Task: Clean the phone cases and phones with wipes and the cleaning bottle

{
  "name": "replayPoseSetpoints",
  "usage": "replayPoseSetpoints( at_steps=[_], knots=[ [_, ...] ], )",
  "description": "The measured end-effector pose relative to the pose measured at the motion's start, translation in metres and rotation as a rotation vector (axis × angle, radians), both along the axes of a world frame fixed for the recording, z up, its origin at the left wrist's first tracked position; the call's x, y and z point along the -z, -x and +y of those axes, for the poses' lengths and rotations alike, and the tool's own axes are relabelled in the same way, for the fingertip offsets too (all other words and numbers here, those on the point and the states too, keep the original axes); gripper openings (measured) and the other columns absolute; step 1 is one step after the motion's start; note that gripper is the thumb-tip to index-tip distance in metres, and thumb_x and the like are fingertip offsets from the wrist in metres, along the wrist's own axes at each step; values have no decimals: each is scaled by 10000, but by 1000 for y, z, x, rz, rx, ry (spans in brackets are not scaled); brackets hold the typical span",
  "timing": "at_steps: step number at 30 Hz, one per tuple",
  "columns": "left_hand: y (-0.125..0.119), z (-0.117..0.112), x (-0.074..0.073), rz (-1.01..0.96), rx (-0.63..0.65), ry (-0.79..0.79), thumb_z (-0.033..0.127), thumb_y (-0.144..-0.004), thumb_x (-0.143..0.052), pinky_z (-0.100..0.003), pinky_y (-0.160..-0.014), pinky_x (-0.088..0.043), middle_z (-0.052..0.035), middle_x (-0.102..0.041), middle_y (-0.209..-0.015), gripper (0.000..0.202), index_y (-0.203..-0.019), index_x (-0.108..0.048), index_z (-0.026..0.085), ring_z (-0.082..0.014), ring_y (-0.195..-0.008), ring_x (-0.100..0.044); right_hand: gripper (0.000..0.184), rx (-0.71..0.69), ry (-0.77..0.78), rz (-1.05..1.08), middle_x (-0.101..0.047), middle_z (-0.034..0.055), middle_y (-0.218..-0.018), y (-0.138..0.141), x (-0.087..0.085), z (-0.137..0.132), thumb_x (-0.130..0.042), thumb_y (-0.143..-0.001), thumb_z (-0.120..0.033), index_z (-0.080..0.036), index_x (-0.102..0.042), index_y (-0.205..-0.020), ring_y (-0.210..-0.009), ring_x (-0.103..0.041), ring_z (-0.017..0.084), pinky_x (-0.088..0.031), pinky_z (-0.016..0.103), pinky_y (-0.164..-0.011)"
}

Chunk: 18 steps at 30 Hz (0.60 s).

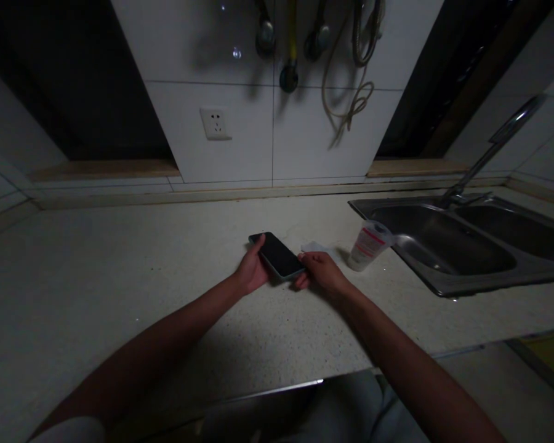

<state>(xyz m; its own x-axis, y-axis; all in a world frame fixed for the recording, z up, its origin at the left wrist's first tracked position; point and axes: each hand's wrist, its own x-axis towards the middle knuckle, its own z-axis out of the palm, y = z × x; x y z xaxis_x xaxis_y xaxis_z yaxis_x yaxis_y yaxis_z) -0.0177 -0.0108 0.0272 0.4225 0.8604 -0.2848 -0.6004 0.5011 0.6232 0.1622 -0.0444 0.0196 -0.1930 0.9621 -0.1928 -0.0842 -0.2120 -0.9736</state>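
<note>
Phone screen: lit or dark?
Dark: the phone shows plain black, without glow, between left hand and right hand. Powered off or asleep, I cannot tell.

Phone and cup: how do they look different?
The phone is flat and dark; the cup is cup-shaped and see-through, with red print. The left hand and right hand are on the phone, while neither touches the cup, which rests on the counter. Both are left of the sink.
</note>
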Motion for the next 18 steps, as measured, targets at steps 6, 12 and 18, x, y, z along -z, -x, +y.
replayPoseSetpoints(
  at_steps=[6, 12, 18],
  knots=[
    [-6, -5, -2, 227, -95, -176, 208, -832, -697, -426, -840, -571, -115, -740, -942, 207, -1014, -634, 132, -229, -837, -706, 274, 103, -44, -39, -687, 65, -523, 4, 1, -1, -488, -988, -270, -163, -564, -748, -444, -681, 170, -556, 229, -441],
    [-4, -1, 6, 247, -136, -127, 278, -849, -697, -417, -787, -584, -145, -739, -937, 197, -954, -637, 122, -243, -830, -715, 267, 17, -127, -60, -707, 68, -547, 1, -3, -3, -527, -970, -361, -160, -580, -802, -488, -705, 180, -578, 247, -489],
    [-5, 3, 8, 206, -190, -167, 362, -857, -704, -419, -868, -565, -114, -739, -891, 263, -943, -642, 121, -227, -823, -709, 409, -31, -223, -72, -734, 76, -641, 1, -6, -7, -600, -872, -575, -167, -588, -856, -589, -737, 209, -601, 298, -566]
  ],
)
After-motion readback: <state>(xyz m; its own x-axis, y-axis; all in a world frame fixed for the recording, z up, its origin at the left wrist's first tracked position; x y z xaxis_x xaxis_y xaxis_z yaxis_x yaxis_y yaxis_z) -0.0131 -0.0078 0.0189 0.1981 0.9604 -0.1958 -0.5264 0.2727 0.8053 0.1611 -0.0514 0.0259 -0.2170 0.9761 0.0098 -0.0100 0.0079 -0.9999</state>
